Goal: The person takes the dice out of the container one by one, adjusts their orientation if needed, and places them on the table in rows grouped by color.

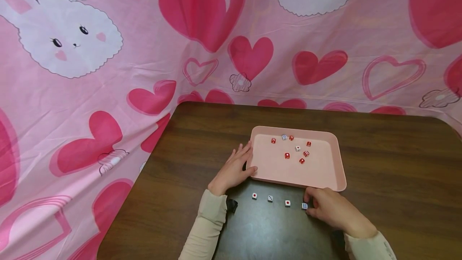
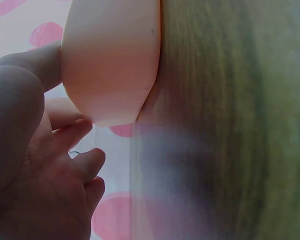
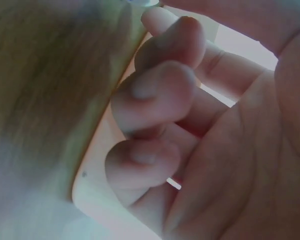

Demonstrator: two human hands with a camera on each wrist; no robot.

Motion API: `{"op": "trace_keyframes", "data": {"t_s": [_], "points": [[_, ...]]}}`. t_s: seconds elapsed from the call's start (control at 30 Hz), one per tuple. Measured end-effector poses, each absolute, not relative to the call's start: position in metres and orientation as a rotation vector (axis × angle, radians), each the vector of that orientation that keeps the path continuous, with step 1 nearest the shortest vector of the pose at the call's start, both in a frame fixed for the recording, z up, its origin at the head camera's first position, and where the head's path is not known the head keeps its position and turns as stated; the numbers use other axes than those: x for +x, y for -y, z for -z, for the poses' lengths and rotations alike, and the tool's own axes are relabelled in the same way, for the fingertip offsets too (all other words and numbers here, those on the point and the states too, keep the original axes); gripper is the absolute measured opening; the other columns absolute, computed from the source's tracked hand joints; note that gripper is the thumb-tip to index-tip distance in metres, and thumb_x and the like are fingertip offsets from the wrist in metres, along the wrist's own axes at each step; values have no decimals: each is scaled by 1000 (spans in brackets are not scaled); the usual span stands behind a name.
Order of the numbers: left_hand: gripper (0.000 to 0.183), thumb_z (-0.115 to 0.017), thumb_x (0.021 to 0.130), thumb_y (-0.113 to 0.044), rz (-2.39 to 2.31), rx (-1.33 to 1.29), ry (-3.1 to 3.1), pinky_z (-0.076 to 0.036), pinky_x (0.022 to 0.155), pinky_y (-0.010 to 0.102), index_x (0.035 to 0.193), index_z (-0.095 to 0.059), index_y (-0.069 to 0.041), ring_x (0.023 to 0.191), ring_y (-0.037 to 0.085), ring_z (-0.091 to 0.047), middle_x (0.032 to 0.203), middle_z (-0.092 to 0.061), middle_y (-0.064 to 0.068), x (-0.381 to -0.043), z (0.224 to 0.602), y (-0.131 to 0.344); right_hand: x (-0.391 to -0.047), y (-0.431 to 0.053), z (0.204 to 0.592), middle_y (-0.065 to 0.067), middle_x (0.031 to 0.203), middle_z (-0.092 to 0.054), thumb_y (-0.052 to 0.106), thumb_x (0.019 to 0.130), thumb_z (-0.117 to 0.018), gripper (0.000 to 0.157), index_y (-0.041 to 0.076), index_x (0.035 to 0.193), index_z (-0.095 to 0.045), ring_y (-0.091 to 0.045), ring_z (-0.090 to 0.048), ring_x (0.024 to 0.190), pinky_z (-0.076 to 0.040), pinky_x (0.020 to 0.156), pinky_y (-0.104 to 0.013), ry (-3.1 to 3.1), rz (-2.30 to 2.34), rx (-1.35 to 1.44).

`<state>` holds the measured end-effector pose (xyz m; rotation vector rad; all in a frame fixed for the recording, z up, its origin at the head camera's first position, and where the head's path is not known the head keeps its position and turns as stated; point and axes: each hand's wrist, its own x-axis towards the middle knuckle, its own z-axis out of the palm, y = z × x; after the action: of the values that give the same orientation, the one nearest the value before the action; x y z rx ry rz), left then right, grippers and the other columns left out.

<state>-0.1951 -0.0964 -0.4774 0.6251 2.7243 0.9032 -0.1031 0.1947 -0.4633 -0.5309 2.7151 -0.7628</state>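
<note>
A shallow pink tray (image 1: pixel 274 167) lies on the table with several red dice, one red die (image 1: pixel 287 155) among them, and two white dice inside, including a white die (image 1: pixel 297 148). My left hand (image 1: pixel 232 169) holds the tray's left side, thumb over the near corner and fingers along the edge; in the left wrist view the fingers touch the tray wall (image 2: pixel 112 60). In front of the tray my right hand (image 1: pixel 333 208) pinches a white die with blue pips (image 1: pixel 304 206) at the right end of a row. The right wrist view shows its other fingers (image 3: pixel 155 95) curled beside the tray.
Three more white dice stand in that row: a red-pip die (image 1: pixel 254 196), a dark-pip die (image 1: pixel 270 198) and another red-pip die (image 1: pixel 287 203). The brown wooden table (image 1: pixel 205 131) meets a pink heart-patterned cloth (image 1: pixel 151 51) at its back and left.
</note>
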Motion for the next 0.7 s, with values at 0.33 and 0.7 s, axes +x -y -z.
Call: {"op": "trace_keyframes", "data": {"t_s": [0.33, 0.7], "points": [[73, -62, 93, -36, -914, 625, -2719, -8, 121, 47, 152, -28, -9, 151, 26, -9, 163, -12, -4, -195, 477, 96, -105, -195, 454, 12, 60, -42, 19, 76, -77, 19, 21, 82, -59, 1, -36, 54, -32, 51, -21, -2751, 780, -574], [73, -61, 93, -37, -910, 616, -2716, -7, 122, 45, 152, -27, -11, 151, 24, -9, 163, -11, -6, -196, 478, 96, -128, -193, 427, 14, 63, -45, 20, 83, -74, 11, 21, 82, -62, 2, -39, 58, -36, 55, -20, -2815, 856, -676]]}}
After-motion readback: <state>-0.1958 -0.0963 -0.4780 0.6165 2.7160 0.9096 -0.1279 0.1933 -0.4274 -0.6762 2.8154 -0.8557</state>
